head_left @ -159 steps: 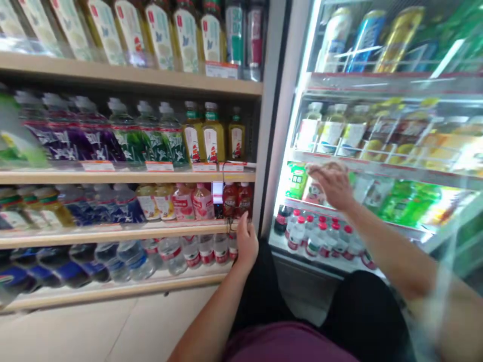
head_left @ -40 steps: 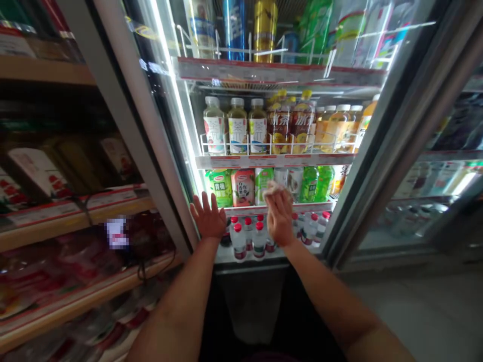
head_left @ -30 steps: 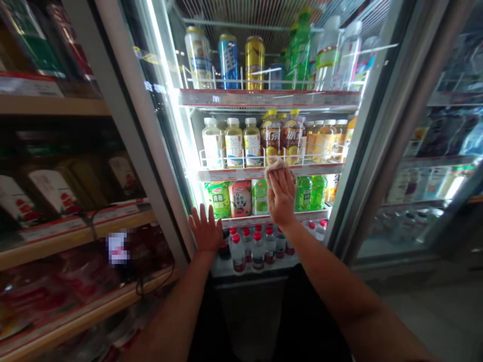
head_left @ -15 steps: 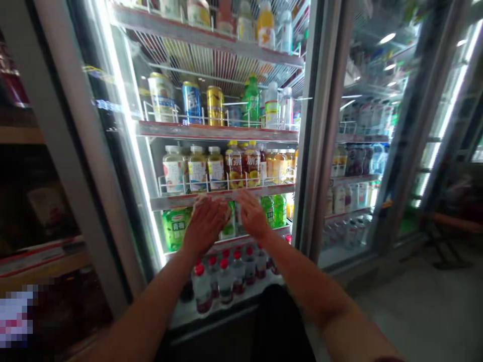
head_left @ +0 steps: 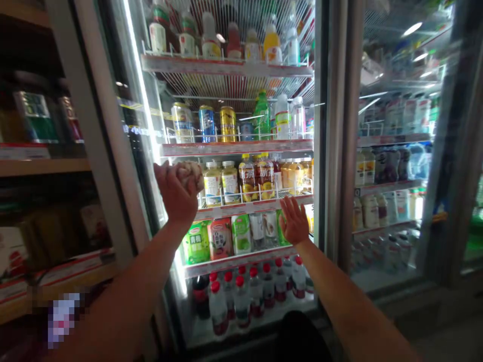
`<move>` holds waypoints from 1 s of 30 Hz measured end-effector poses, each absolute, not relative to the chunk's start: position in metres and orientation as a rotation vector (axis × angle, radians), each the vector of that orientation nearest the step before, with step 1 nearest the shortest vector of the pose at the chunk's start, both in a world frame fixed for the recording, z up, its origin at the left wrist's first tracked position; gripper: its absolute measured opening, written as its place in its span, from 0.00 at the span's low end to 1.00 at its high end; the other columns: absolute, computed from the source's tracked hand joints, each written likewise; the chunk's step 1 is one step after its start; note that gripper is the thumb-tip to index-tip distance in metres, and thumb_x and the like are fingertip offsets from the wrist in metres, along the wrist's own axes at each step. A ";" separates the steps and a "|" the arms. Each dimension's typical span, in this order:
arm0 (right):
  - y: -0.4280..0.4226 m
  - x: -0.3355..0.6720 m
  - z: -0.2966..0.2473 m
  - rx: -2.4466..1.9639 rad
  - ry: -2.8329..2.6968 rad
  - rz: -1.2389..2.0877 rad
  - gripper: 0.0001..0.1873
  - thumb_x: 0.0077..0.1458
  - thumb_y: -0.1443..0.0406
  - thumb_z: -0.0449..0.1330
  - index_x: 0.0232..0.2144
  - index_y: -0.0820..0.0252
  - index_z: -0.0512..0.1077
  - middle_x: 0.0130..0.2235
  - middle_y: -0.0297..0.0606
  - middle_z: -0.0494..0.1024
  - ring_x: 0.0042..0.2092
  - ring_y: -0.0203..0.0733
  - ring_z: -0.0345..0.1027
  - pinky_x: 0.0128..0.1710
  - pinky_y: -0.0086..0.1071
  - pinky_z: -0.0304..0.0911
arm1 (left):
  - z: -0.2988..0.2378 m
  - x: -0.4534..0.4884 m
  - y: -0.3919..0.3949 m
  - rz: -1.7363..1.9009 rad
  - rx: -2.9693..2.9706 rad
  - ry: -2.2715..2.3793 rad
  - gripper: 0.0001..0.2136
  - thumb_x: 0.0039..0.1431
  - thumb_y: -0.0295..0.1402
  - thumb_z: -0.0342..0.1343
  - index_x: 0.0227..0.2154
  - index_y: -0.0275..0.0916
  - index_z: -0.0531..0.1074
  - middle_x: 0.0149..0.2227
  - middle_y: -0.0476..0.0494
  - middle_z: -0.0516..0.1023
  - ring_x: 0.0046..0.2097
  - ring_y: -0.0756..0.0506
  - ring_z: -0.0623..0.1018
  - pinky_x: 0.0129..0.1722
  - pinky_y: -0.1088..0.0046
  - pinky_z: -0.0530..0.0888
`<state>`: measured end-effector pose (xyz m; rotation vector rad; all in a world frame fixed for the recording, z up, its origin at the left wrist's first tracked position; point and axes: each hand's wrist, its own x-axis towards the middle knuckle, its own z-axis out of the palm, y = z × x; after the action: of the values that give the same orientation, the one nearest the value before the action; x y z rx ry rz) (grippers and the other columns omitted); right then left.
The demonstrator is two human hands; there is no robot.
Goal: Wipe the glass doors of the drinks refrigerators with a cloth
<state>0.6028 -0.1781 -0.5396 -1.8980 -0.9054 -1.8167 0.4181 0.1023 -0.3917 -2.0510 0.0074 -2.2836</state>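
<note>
My left hand (head_left: pixel 176 193) is raised at the left side of a lit drinks cooler, its fingers closed over a crumpled pale cloth (head_left: pixel 190 175). Several bottles with white caps (head_left: pixel 212 183) stand on the shelf just right of that cloth. Lower and to the right, my right hand (head_left: pixel 293 219) is open, its palm turned to the cooler and fingers apart, holding nothing. It overlaps the front of a shelf edge (head_left: pixel 245 208) and hides part of the green packs behind. Faint reflections suggest glass in front of the shelves; whether the right palm touches it I cannot tell.
Cans (head_left: pixel 228 124) and bottles fill the upper shelves. Red-capped bottles (head_left: pixel 241 301) stand at the bottom. A metal door frame (head_left: pixel 339 151) borders the right, with another stocked cooler beyond. Wooden shelving (head_left: pixel 45 166) with jars stands at the left. A dark knee (head_left: pixel 296 337) shows below.
My hands, close together before, have moved apart: the left up and leftwards with the cloth, the right to the right. The view has shifted, with the cooler now lower and further right.
</note>
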 end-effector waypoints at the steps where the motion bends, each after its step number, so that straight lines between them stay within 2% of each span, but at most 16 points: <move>1: -0.179 0.602 -0.540 -1.903 -0.899 -1.814 0.30 0.67 0.63 0.48 0.69 0.62 0.55 0.66 0.47 0.64 0.71 0.49 0.47 0.68 0.48 0.41 | -0.399 0.421 0.095 -2.229 -2.061 0.000 0.25 0.69 0.34 0.49 0.66 0.34 0.56 0.68 0.30 0.58 0.72 0.34 0.50 0.69 0.45 0.56; 4: -0.185 0.601 -0.536 -1.912 -0.902 -1.804 0.26 0.67 0.63 0.49 0.65 0.62 0.62 0.64 0.47 0.67 0.69 0.50 0.51 0.67 0.47 0.44 | -0.428 0.427 0.071 -1.788 -2.140 0.150 0.25 0.70 0.36 0.49 0.67 0.36 0.56 0.66 0.31 0.63 0.71 0.33 0.54 0.69 0.45 0.54; 7: -0.193 0.599 -0.509 -1.889 -0.922 -1.774 0.23 0.66 0.62 0.50 0.60 0.58 0.68 0.61 0.44 0.71 0.65 0.47 0.58 0.65 0.43 0.49 | -0.422 0.426 0.062 -1.482 -2.137 0.342 0.25 0.69 0.41 0.51 0.66 0.39 0.60 0.67 0.36 0.64 0.70 0.34 0.57 0.68 0.48 0.57; 9: -0.193 0.597 -0.480 -1.881 -0.830 -1.708 0.24 0.67 0.63 0.48 0.63 0.57 0.66 0.63 0.44 0.68 0.65 0.45 0.57 0.65 0.43 0.49 | -0.395 0.426 0.066 -1.561 -2.125 0.297 0.24 0.69 0.41 0.51 0.64 0.39 0.63 0.67 0.35 0.63 0.70 0.32 0.57 0.66 0.48 0.61; 12: -0.179 0.593 -0.442 -1.822 -0.561 -1.564 0.28 0.69 0.61 0.41 0.68 0.59 0.56 0.68 0.46 0.59 0.70 0.46 0.49 0.66 0.49 0.48 | -0.357 0.428 0.075 -1.927 -2.063 0.067 0.21 0.69 0.37 0.51 0.62 0.39 0.66 0.63 0.31 0.65 0.65 0.32 0.64 0.60 0.48 0.68; 15: -0.158 0.590 -0.436 -1.807 -0.424 -1.458 0.31 0.70 0.59 0.38 0.71 0.60 0.48 0.71 0.47 0.53 0.72 0.49 0.41 0.67 0.54 0.46 | -0.361 0.433 0.070 -2.053 -2.045 0.031 0.19 0.70 0.33 0.49 0.61 0.40 0.67 0.56 0.32 0.70 0.60 0.37 0.69 0.58 0.51 0.71; 18: -0.148 0.591 -0.454 -1.823 -0.454 -1.499 0.33 0.69 0.57 0.41 0.72 0.62 0.47 0.71 0.48 0.51 0.73 0.51 0.39 0.68 0.55 0.43 | -0.391 0.438 0.048 -1.706 -2.133 0.350 0.18 0.71 0.30 0.46 0.61 0.39 0.67 0.59 0.36 0.70 0.67 0.37 0.63 0.65 0.52 0.66; 20: -0.149 0.595 -0.466 -1.800 -0.497 -1.561 0.33 0.68 0.57 0.43 0.71 0.63 0.49 0.71 0.48 0.53 0.73 0.51 0.40 0.68 0.55 0.43 | -0.401 0.441 0.034 -1.360 -2.151 0.580 0.19 0.70 0.28 0.45 0.62 0.40 0.65 0.63 0.40 0.68 0.70 0.37 0.59 0.69 0.50 0.61; 21: -0.151 0.597 -0.470 -1.782 -0.508 -1.589 0.33 0.68 0.57 0.43 0.71 0.63 0.49 0.71 0.49 0.53 0.73 0.51 0.41 0.68 0.55 0.43 | -0.401 0.443 0.030 -1.297 -2.173 0.602 0.20 0.71 0.28 0.45 0.63 0.41 0.63 0.65 0.41 0.66 0.70 0.37 0.58 0.70 0.48 0.58; 23: -0.153 0.601 -0.473 -1.763 -0.517 -1.611 0.34 0.67 0.58 0.44 0.71 0.63 0.49 0.71 0.48 0.52 0.73 0.51 0.40 0.69 0.54 0.42 | -0.392 0.445 0.030 -1.467 -2.253 0.404 0.22 0.71 0.29 0.43 0.66 0.42 0.59 0.69 0.40 0.58 0.72 0.35 0.51 0.70 0.42 0.53; 26: -0.154 0.603 -0.473 -1.749 -0.529 -1.615 0.34 0.66 0.58 0.45 0.71 0.64 0.50 0.71 0.49 0.53 0.73 0.51 0.39 0.69 0.53 0.41 | -0.387 0.444 0.042 -1.933 -2.266 -0.081 0.24 0.72 0.32 0.41 0.68 0.36 0.54 0.72 0.31 0.47 0.73 0.30 0.39 0.69 0.36 0.48; 28: -0.154 0.602 -0.473 -1.750 -0.532 -1.606 0.34 0.66 0.58 0.45 0.70 0.66 0.51 0.71 0.50 0.53 0.73 0.53 0.40 0.69 0.55 0.41 | -0.401 0.439 0.051 -1.929 -2.268 -0.093 0.23 0.72 0.31 0.41 0.67 0.35 0.55 0.70 0.29 0.51 0.73 0.31 0.41 0.70 0.39 0.50; 30: -0.155 0.599 -0.473 -1.750 -0.534 -1.596 0.34 0.65 0.59 0.46 0.70 0.68 0.52 0.70 0.52 0.53 0.72 0.55 0.41 0.68 0.58 0.43 | -0.422 0.430 0.060 -1.615 -2.286 0.222 0.21 0.72 0.29 0.42 0.65 0.39 0.59 0.66 0.34 0.61 0.73 0.35 0.48 0.71 0.45 0.55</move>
<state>0.5987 -0.1545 -0.4726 -1.7502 -0.5343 -1.5957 0.4297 0.0598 -0.4218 -2.2864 0.2217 -1.6153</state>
